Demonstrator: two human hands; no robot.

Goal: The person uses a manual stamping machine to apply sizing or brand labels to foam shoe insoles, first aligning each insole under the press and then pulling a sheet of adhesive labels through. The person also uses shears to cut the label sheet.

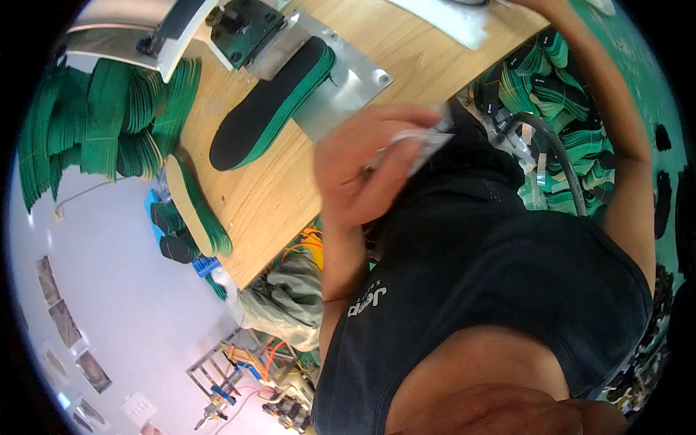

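Observation:
My left hand (359, 163) is raised over the front edge of the wooden table, its fingers closed around a small crumpled piece of clear plastic (433, 143). Motion smears it a little. My right arm reaches along the right side to the top rim, where only part of my right hand (535, 4) shows; its fingers are too cut off to read. A black insole with a green edge (279, 109), perhaps several stacked, lies slantwise on the table, partly over a shiny metal plate (351, 90). It lies apart from my left hand.
A machine with a black block (243, 32) stands at the table's far left. Stacks of green insoles (101, 119) hang over the left edge, beside a beige-topped stack (190, 203). White sheet material (453, 22) lies at the top. Bundled insoles (562, 94) and a dark hose (558, 148) are at right.

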